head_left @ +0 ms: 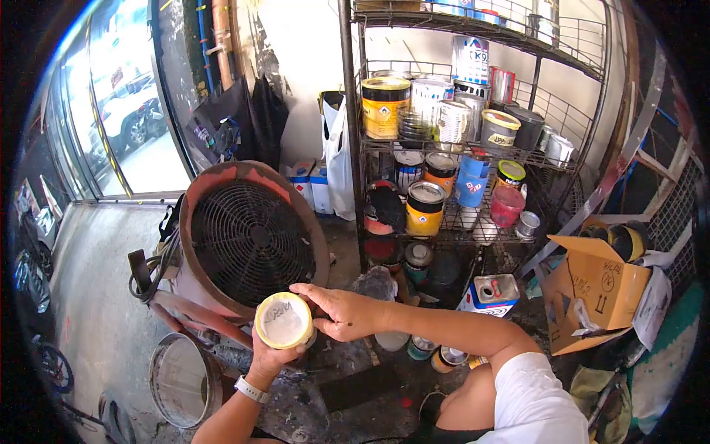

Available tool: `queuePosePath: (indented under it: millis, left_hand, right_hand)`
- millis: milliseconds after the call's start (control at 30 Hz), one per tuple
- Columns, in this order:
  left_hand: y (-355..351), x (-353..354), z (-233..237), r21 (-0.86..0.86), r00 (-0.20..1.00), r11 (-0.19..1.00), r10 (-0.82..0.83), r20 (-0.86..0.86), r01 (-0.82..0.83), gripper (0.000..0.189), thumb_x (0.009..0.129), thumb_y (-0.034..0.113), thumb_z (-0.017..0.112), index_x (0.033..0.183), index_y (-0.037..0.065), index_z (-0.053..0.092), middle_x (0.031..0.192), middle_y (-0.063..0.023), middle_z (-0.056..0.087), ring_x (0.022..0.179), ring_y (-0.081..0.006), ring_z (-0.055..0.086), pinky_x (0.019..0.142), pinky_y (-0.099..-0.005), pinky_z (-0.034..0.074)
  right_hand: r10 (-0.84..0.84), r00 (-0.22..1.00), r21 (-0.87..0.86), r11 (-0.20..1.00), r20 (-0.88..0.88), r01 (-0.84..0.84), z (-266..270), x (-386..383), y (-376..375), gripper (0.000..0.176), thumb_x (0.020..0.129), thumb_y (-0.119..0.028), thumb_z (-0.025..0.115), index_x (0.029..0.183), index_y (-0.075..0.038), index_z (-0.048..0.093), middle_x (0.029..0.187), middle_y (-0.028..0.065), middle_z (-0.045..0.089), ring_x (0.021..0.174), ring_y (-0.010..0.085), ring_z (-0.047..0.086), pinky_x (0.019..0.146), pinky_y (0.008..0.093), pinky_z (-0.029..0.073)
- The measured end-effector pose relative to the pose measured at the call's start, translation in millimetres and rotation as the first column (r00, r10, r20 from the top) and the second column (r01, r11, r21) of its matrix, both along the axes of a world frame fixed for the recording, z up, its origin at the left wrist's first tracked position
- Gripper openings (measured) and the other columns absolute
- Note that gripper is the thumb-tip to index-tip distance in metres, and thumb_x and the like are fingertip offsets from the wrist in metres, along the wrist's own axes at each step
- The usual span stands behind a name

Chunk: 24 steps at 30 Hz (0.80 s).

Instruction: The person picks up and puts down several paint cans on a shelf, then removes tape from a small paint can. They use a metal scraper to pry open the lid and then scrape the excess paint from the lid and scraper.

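My left hand is wrapped around a round tub from below. The tub has a yellow rim and a whitish middle with dark handwriting that I cannot read. At its right side, my right hand grips the rim, the index finger over the upper edge and the thumb lower down. The tub's sides are mostly hidden. Just behind it stands a large reddish drum fan with a dark round grille.
A wire shelf crowded with paint cans stands ahead. To the right are a rectangular tin and an open cardboard box. A whitish bucket sits at lower left, and several cans stand on the floor near my knee.
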<state>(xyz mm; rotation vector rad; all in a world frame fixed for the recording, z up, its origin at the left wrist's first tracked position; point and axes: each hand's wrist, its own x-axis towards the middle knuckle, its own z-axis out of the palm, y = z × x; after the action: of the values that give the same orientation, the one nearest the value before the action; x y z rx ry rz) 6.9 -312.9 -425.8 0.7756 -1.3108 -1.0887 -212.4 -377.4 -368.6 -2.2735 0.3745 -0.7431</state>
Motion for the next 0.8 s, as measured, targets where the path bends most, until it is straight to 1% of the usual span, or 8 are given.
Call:
queuePosePath:
  millis: [200, 267, 300, 467, 567, 600, 667, 800]
  left_hand:
    - [2.7, -2.0, 3.6, 0.043, 0.995, 0.997, 0.058, 0.084, -0.062, 0.090, 0.058, 0.025, 0.094, 0.133, 0.004, 0.051, 0.127, -0.0092, 0.065, 0.121, -0.0224, 0.062, 0.109, -0.0402, 0.046]
    - [0.9, 1.4, 1.4, 0.017, 0.994, 1.000, 0.020, 0.110, -0.022, 0.089, 0.059, 0.019, 0.094, 0.134, 0.005, 0.049, 0.129, -0.0093, 0.063, 0.122, -0.0214, 0.061, 0.108, -0.0391, 0.046]
    - [0.6, 0.6, -2.1, -0.008, 0.993, 1.000, 0.023, 0.116, -0.022, 0.091, 0.060, 0.019, 0.095, 0.136, 0.004, 0.047, 0.131, -0.0094, 0.061, 0.123, -0.0203, 0.060, 0.108, -0.0382, 0.046]
    - [8.3, -6.5, -1.4, 0.038, 0.993, 0.999, 0.001, 0.118, -0.006, 0.099, 0.060, 0.032, 0.098, 0.139, 0.003, 0.045, 0.130, -0.0100, 0.061, 0.123, -0.0180, 0.058, 0.108, -0.0369, 0.045]
    - [8.3, -2.7, -2.4, -0.029, 0.939, 0.998, -0.045, 0.341, 0.059, 0.109, 0.062, 0.043, 0.097, 0.144, 0.000, 0.040, 0.132, -0.0140, 0.062, 0.125, -0.0224, 0.059, 0.107, -0.0391, 0.045]
    - [8.1, -2.4, 0.2, -0.008, 0.945, 0.999, -0.030, 0.326, 0.034, 0.109, 0.062, 0.043, 0.097, 0.144, 0.000, 0.040, 0.132, -0.0140, 0.062, 0.125, -0.0224, 0.059, 0.107, -0.0391, 0.045]
    - [11.2, 0.8, 8.3, 0.044, 0.854, 0.999, -0.023, 0.519, 0.001, 0.109, 0.061, 0.038, 0.098, 0.146, 0.003, 0.039, 0.138, -0.0124, 0.058, 0.131, -0.0200, 0.054, 0.111, -0.0402, 0.043]
    - [12.6, 19.0, 17.6, -0.109, 0.735, 0.993, 0.050, 0.676, 0.033, 0.103, 0.065, 0.026, 0.091, 0.149, 0.000, 0.036, 0.139, -0.0234, 0.056, 0.133, -0.0355, 0.054, 0.111, -0.0429, 0.043]
  right_hand:
    - [0.087, 0.996, 0.073, 0.994, -0.003, -0.087, 5.8, -2.9, 0.8, 0.086, 0.086, -0.016, 0.074, 0.153, 0.006, 0.025, 0.148, 0.0293, 0.043, 0.142, 0.0383, 0.044, 0.118, 0.0407, 0.035]
    - [0.108, 0.994, 0.065, 0.992, -0.031, -0.106, 10.5, -5.3, 4.0, 0.104, 0.082, -0.020, 0.081, 0.159, -0.003, 0.015, 0.153, 0.0223, 0.037, 0.144, 0.0327, 0.039, 0.116, 0.0420, 0.037]
    - [0.096, 0.995, 0.030, 0.995, -0.022, -0.096, 10.6, -2.9, 4.9, 0.111, 0.078, -0.032, 0.086, 0.159, -0.001, 0.016, 0.153, 0.0227, 0.035, 0.142, 0.0358, 0.039, 0.117, 0.0437, 0.035]
    - [0.004, 0.996, -0.197, 0.980, -0.088, -0.021, 9.8, 4.9, 17.8, 0.112, 0.076, -0.044, 0.086, 0.156, 0.003, 0.023, 0.149, 0.0261, 0.039, 0.139, 0.0423, 0.040, 0.117, 0.0467, 0.034]
    - [-0.078, 0.991, -0.241, 0.969, -0.111, 0.050, 4.5, 6.4, 17.8, 0.109, 0.072, -0.043, 0.087, 0.153, 0.003, 0.030, 0.142, 0.0256, 0.048, 0.134, 0.0419, 0.047, 0.115, 0.0463, 0.037]
    - [-0.052, 0.990, -0.220, 0.975, -0.128, 0.023, 2.8, 5.7, 16.7, 0.109, 0.072, -0.043, 0.087, 0.153, 0.003, 0.030, 0.142, 0.0256, 0.048, 0.134, 0.0419, 0.047, 0.115, 0.0463, 0.037]
    - [-0.077, 0.993, -0.265, 0.963, -0.086, 0.051, -1.0, 4.7, 11.8, 0.107, 0.069, -0.040, 0.087, 0.151, 0.003, 0.034, 0.143, 0.0251, 0.048, 0.133, 0.0400, 0.049, 0.114, 0.0459, 0.039]
    - [-0.133, 0.971, -0.198, 0.976, -0.199, 0.093, 9.1, 9.9, 15.4, 0.105, 0.066, -0.033, 0.087, 0.150, 0.003, 0.034, 0.141, 0.0251, 0.050, 0.131, 0.0412, 0.052, 0.112, 0.0441, 0.041]
